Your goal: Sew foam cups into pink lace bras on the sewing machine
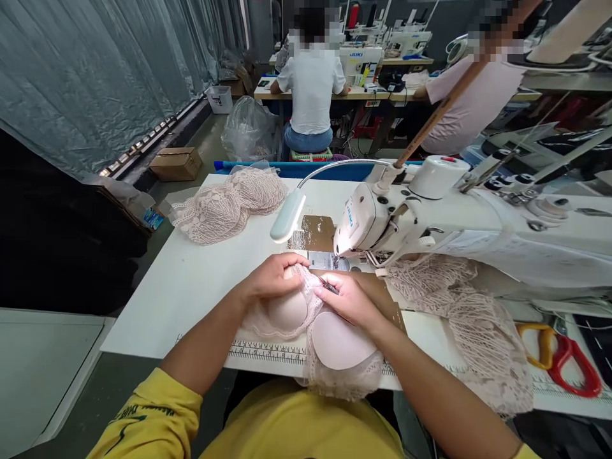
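A pale pink lace bra (342, 341) with smooth moulded cups lies across the front edge of the table, its inner side up. My left hand (276, 278) pinches its lace edge between thumb and fingers, above the left cup. Close beside it, my right hand (350, 298) is closed around small dark thread snips (329, 286), their tip at the lace between the cups. The fingers partly hide the snips, so I cannot tell whether the blades touch a thread. Just beyond my hands stands the needle end of a white sewing machine (366, 220).
More lace bras (215, 213) are stacked at the table's back left, and another lace pile (471, 319) lies right of my right arm. Scissors (574, 366) with red and yellow handles rest at far right. A lamp (289, 215) hangs over the table (157, 306). Two people sit ahead.
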A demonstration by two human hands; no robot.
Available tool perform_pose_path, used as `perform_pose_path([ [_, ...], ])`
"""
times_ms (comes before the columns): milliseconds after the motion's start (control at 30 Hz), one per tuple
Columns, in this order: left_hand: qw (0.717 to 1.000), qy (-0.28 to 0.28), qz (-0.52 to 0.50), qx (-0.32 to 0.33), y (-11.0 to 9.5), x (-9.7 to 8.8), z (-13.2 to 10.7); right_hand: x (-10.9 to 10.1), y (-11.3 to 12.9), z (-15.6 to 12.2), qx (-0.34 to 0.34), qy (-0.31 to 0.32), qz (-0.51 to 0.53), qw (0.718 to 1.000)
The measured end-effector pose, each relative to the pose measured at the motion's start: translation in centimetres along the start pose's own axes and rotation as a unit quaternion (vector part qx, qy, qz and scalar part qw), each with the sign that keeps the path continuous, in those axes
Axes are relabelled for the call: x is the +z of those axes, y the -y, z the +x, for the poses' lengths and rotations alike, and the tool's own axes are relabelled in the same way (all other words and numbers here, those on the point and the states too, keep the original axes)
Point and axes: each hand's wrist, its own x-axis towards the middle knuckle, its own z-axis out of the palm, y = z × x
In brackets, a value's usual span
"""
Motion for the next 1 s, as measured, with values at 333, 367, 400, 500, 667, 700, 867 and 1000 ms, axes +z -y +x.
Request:
perform_pose_path([
  [333,0.998,0.064,0.021,-0.007,0.0,0.8,0.3,-0.3,0.4,-0.4,-0.025,0.018,0.010,0.999],
  [367,0.997,0.079,-0.008,-0.024,0.0,0.8,0.3,-0.3,0.3,-0.4,-0.027,0.016,0.010,0.999],
  [400,0.995,0.089,-0.032,-0.038,0.1,0.8,0.3,-0.3,0.2,-0.5,-0.026,0.011,0.015,0.999],
  [500,0.989,0.101,-0.081,-0.077,0.2,0.9,0.4,-0.7,-0.4,-0.7,-0.011,-0.014,0.047,0.999],
  [667,0.977,0.121,-0.124,-0.124,0.1,0.9,0.3,-2.1,-1.0,-1.0,0.008,0.005,0.036,0.999],
  [700,0.976,0.121,-0.129,-0.129,0.1,0.9,0.3,-2.3,-1.0,-1.0,0.008,0.008,0.031,0.999],
  [867,0.968,0.115,-0.159,-0.155,0.1,0.9,0.3,-2.1,-0.7,-0.8,0.010,0.021,0.036,0.999],
  [1000,0.965,0.122,-0.161,-0.167,0.1,1.1,0.4,-1.5,-0.2,-0.8,-0.003,0.025,-0.004,1.000],
])
